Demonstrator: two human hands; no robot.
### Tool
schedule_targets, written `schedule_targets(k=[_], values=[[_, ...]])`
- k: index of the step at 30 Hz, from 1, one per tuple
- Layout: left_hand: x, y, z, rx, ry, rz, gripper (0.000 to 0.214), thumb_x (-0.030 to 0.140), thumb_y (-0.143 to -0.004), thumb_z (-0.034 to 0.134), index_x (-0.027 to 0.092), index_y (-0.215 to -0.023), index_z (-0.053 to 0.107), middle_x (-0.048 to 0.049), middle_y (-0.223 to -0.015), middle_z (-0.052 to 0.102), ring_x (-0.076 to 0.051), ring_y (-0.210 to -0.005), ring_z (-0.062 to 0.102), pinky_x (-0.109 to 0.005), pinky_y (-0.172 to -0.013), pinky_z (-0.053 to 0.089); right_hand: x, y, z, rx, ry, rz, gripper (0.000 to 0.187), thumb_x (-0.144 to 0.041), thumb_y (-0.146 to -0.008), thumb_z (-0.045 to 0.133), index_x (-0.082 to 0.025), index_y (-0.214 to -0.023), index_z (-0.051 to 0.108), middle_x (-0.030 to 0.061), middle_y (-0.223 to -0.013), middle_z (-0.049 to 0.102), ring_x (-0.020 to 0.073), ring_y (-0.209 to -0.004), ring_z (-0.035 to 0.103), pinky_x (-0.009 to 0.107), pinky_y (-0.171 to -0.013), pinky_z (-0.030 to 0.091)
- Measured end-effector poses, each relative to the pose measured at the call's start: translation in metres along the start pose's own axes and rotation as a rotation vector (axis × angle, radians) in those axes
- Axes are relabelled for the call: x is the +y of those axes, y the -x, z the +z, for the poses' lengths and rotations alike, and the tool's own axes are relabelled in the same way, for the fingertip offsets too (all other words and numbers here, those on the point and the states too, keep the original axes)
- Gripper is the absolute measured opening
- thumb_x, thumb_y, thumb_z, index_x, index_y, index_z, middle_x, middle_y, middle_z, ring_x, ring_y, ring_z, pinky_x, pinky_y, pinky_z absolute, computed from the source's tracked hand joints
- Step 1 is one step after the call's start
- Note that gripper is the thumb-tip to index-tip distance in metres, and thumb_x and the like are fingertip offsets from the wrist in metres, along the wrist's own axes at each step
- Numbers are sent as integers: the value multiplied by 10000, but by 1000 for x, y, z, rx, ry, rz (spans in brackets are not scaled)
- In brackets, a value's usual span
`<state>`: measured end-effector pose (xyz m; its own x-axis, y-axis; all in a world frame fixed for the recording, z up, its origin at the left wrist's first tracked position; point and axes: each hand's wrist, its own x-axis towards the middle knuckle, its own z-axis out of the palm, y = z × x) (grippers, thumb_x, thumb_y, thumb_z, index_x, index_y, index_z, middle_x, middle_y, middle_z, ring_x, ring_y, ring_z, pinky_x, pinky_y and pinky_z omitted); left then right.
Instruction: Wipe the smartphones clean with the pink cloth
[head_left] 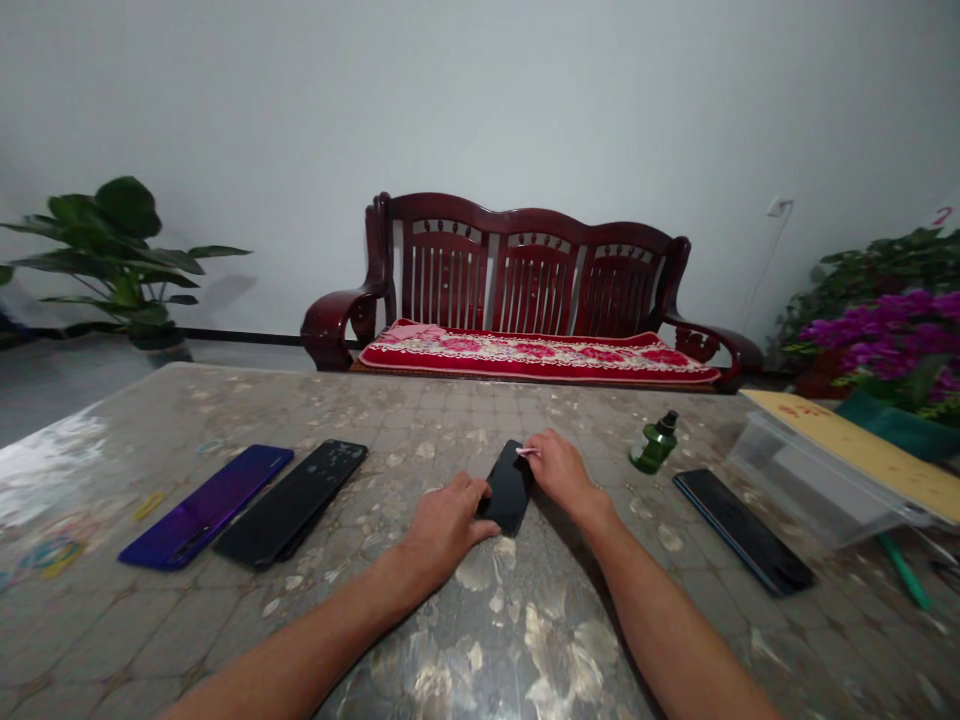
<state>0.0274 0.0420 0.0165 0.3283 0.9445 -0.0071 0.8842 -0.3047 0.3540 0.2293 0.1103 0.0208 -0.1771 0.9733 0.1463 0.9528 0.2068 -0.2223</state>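
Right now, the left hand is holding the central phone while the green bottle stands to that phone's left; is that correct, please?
Not quite: in the head view, the green bottle stands to the right of the central phone, beyond the right hand. The left hand is indeed holding that phone.

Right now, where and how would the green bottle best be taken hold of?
Probably by the body of the green bottle, below its black top, coming from the left with the right hand, after it releases the small pale piece. The bottle stands upright, its body wider than the top; the left side looks open, while a dark phone lies close by on the right.
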Motion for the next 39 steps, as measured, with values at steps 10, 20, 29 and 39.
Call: schedule_targets(k=[10,20,29,39], values=[[-11,-5,0,17,46,43,275,346,-826,701,259,-1088,702,-57,-1076,714,-262,-1003,665,-298,-815,474,-5,0,-6,-184,-155,-196,180,-199,-852,565,-203,-902,738,23,-877,725,144,-812,623,217,-683,370],[-12,-3,-1,13,48,54,285,358,-834,697,257,-1099,722,-67,-1093,732,-271,-1009,676,-306,-830,478,-7,5,0,-22,-55,-85,228,-157,-883,496,-185,-937,715,73,-984,694,164,-898,609,230,-757,382],[-7,-3,-5,46,-26,-49,284,422,-810,703,284,-1056,726,-45,-1063,736,-266,-961,679,-298,-752,456,-15,9,-4,-125,-128,-199,198,-176,-843,536,-194,-881,729,45,-918,707,157,-858,615,224,-722,380],[-8,-6,-7,39,-67,-6,245,444,-846,663,245,-971,730,-71,-993,734,-273,-920,691,-299,-696,439,-14,10,-4,-90,-199,-153,172,-173,-817,570,-181,-840,740,48,-881,716,151,-818,623,215,-693,390]])
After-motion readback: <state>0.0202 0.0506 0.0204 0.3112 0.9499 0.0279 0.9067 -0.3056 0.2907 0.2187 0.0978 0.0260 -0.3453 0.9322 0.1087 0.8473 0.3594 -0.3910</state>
